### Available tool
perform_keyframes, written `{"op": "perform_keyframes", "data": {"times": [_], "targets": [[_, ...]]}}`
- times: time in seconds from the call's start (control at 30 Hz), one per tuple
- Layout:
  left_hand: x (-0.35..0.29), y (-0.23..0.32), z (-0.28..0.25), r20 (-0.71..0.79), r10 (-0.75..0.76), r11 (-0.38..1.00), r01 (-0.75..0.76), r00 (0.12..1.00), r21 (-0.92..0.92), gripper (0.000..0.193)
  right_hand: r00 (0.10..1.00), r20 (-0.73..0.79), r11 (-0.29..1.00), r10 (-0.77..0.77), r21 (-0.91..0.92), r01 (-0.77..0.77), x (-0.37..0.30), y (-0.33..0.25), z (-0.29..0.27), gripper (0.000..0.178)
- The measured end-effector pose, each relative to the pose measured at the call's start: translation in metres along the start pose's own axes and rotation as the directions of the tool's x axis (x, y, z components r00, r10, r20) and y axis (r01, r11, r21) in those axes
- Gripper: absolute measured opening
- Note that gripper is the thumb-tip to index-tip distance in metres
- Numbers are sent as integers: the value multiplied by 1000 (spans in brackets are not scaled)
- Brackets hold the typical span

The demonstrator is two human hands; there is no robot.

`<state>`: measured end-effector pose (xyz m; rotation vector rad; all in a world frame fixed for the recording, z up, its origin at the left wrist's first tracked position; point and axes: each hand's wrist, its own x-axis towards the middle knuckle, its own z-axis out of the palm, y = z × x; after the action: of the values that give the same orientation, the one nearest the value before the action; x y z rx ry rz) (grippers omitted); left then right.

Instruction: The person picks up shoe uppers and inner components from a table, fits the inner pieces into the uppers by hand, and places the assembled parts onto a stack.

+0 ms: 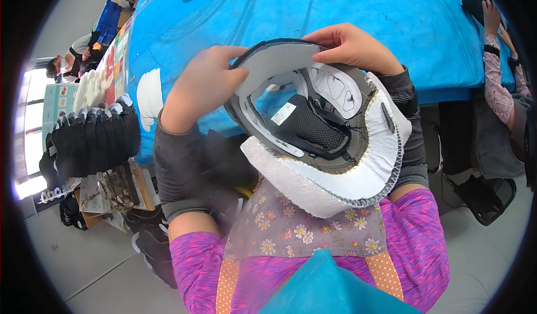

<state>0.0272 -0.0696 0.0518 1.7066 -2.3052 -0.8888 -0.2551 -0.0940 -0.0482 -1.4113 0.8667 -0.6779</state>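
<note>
A black and grey shoe upper (315,125) is held in front of my chest, its open underside facing up. Inside show a black mesh tongue (311,125) with a small white label and pale reinforcing patches. A white sole-lining piece (376,171) follows the near and right edge, with dark zigzag stitching along it. My left hand (208,84), slightly blurred, pinches the far left rim between thumb and fingers. My right hand (353,48) grips the far rim, thumb inside and fingers over the edge.
A blue-covered table (358,12) lies ahead. Fanned white insole-shaped pieces (150,98) rest on its left side. Stacked black shoe uppers (92,143) stand farther left. Another person's hand (491,16) touches a black piece at the far right. A black stool (481,199) stands below.
</note>
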Motion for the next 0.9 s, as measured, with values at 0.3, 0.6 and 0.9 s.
{"op": "perform_keyframes", "data": {"times": [0.3, 0.6, 0.9], "targets": [[1, -8, 3, 7, 5, 999, -5, 1000, -38, 45, 999, 15, 999, 40, -4, -40, -2, -2, 0, 44], [25, -4, 11, 234, 141, 969, -182, 962, 165, 32, 993, 18, 919, -114, -377, 112, -12, -34, 36, 43], [17, -10, 16, 287, 322, 920, -369, 902, 128, 25, 992, 126, 893, -27, -443, 81, -15, -36, 31, 50]]}}
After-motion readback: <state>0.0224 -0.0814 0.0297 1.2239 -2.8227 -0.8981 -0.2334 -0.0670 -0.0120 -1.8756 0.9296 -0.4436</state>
